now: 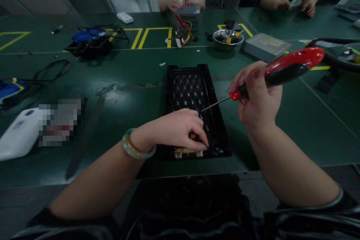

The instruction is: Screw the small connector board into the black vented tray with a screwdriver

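A black plastic panel [187, 90] with a raised pattern lies on the green table in front of me. At its near end sits a small yellowish circuit board [187, 153] with metal ports. My left hand [182, 129] reaches over this end, thumb and forefinger pinched together by the board; whatever is between them is too small to make out. In my right hand [260, 97] is a red and black screwdriver [292, 67], held by the front of its handle. Its thin shaft slants down left, the tip over the panel near my left knuckles.
Ahead stand a metal bowl [227, 47] of tools and a grey metal box [266, 47]. A white device [19, 133] lies at left, with blue and black cabled items [90, 41] beyond. Across the table, one person handles a power supply [189, 17]; another person's hands [308, 5] rest at right.
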The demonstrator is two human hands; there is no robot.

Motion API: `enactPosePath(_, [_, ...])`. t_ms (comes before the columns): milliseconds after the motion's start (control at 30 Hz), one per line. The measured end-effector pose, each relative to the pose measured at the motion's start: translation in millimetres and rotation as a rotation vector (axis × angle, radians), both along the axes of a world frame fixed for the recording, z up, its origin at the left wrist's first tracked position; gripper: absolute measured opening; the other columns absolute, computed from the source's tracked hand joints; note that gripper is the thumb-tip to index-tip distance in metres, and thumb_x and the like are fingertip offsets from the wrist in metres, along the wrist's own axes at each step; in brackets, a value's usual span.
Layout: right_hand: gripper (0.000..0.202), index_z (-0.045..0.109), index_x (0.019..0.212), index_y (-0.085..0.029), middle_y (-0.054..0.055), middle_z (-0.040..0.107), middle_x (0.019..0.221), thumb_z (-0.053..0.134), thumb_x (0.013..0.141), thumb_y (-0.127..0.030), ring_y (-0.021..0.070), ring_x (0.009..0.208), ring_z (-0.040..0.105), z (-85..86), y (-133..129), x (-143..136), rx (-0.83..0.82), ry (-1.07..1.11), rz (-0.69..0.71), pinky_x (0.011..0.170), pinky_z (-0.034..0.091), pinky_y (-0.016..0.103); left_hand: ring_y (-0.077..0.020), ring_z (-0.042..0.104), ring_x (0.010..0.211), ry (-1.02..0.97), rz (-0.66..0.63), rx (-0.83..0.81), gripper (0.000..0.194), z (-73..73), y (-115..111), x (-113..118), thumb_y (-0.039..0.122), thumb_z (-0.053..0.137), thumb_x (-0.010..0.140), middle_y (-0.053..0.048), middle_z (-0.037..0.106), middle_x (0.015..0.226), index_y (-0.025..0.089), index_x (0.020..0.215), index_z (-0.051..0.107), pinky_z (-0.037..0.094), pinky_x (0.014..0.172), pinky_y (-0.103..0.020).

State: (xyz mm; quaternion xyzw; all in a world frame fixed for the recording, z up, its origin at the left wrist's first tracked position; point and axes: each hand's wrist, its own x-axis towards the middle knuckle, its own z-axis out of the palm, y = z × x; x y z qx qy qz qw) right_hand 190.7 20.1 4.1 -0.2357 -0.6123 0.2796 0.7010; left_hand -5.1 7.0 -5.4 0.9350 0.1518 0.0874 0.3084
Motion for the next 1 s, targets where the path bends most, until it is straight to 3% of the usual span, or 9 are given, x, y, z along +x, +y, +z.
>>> enactPosePath(100, [0.024, 0.051, 0.076, -0.025, -0.004, 0.05, 0.06, 0.058, 0.094, -0.039, 0.0127, 0.049, 0.049, 2.6, -1.1, 1.6, -0.028, -0.038, -0.035, 0.046, 0.038, 0.028, -0.0128, 0.052, 0.071, 0.008, -0.007, -0.008, 0.016, -0.2, 1.0, -0.8, 0.037, 0.069, 0.086, 0.001, 0.067, 0.07, 0.027, 0.094, 0.079, 0.036, 0.075, -0.027])
enactPosePath(233, [0.038, 0.047, 0.062, -0.024, -0.003, 0.039, 0.052, 0.066, 0.087, -0.047, 0.012, 0.044, 0.041, 18.9, -5.7, 5.1, -0.109, 0.073, -0.028, 0.04, 0.029, 0.029, -0.0143, 0.054, 0.074, 0.035, -0.002, 0.007, 0.016, -1.5, 1.0, -1.0, 0.037, 0.068, 0.087, 0.0, 0.07, 0.074, 0.028, 0.095, 0.079, 0.036, 0.077, -0.028])
enactPosePath(400, [0.05, 0.041, 0.055, -0.024, -0.005, 0.03, 0.046, 0.073, 0.076, -0.057, 0.0104, 0.038, 0.035, 36.7, -18.1, 6.2, -0.295, 0.014, 0.243, 0.036, 0.021, 0.029, -0.0143, 0.056, 0.074, 0.035, -0.012, -0.001, 0.018, -3.7, 2.0, -1.2, 0.038, 0.068, 0.088, 0.0, 0.072, 0.077, 0.027, 0.097, 0.079, 0.037, 0.078, -0.029])
enactPosePath(567, [0.042, 0.048, 0.063, -0.023, -0.008, 0.041, 0.046, 0.072, 0.08, -0.053, 0.0081, 0.034, 0.037, 26.3, -25.9, 2.1, -0.179, -0.08, 0.496, 0.032, 0.025, 0.025, -0.0142, 0.06, 0.075, 0.019, -0.032, -0.005, 0.019, -3.9, 2.8, -1.6, 0.039, 0.068, 0.088, -0.001, 0.075, 0.081, 0.025, 0.095, 0.078, 0.037, 0.085, -0.031])
enactPosePath(767, [0.043, 0.05, 0.068, -0.023, -0.004, 0.055, 0.058, 0.069, 0.079, -0.06, 0.0115, 0.047, 0.05, 15.5, -28.1, 9.2, -0.204, -0.339, 0.515, 0.041, 0.039, 0.026, -0.0153, 0.064, 0.08, -0.011, -0.042, -0.056, 0.018, -2.6, 2.4, -1.9, 0.037, 0.067, 0.089, 0.0, 0.077, 0.09, 0.025, 0.096, 0.078, 0.039, 0.089, -0.032])
enactPosePath(1000, [0.041, 0.053, 0.07, -0.023, -0.002, 0.057, 0.063, 0.072, 0.077, -0.059, 0.0123, 0.052, 0.055, 20.4, -30.7, 8.5, -0.191, -0.356, 0.56, 0.045, 0.045, 0.027, -0.0152, 0.065, 0.081, -0.021, -0.033, -0.081, 0.015, -1.8, 2.4, -2.2, 0.036, 0.069, 0.088, 0.0, 0.077, 0.09, 0.026, 0.094, 0.078, 0.04, 0.09, -0.031])
